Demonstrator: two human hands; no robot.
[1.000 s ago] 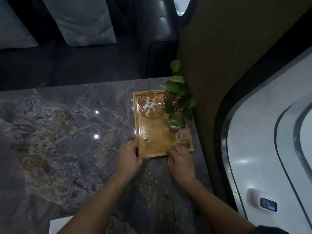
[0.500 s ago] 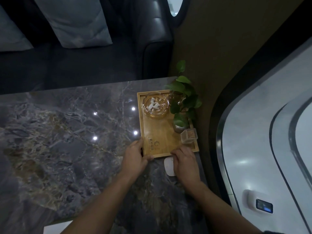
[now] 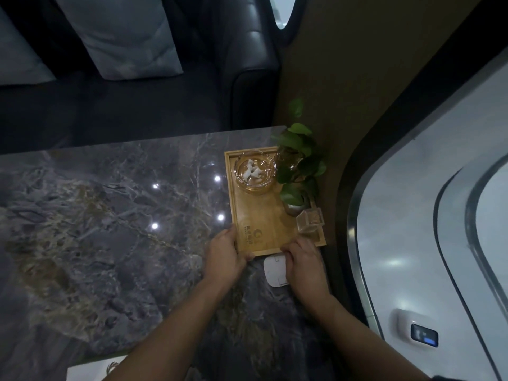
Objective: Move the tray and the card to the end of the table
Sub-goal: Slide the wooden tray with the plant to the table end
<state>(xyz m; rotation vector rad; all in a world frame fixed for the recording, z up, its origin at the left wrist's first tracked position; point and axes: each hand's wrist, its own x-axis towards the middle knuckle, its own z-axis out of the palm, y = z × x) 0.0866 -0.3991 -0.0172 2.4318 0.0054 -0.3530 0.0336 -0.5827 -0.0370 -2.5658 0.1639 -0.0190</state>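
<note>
A wooden tray [image 3: 270, 215] lies at the far right end of the marble table [image 3: 110, 229], close to the wall. It carries a glass ashtray [image 3: 255, 171], a small potted plant [image 3: 298, 166] and a clear square holder [image 3: 310, 220]. My left hand [image 3: 225, 253] grips the tray's near left corner. My right hand [image 3: 303, 259] rests against the tray's near edge and half covers a white card [image 3: 275, 272] that lies flat on the table just in front of the tray.
A dark leather sofa [image 3: 247, 64] with pale cushions [image 3: 123, 37] stands beyond the table. A brown wall [image 3: 343, 92] and a curved window frame [image 3: 357, 243] run along the right. White paper [image 3: 90, 371] lies at the table's near edge.
The tray has slid a little farther from me toward the far right corner. The white card, hidden a second ago, now shows beside my right hand.
</note>
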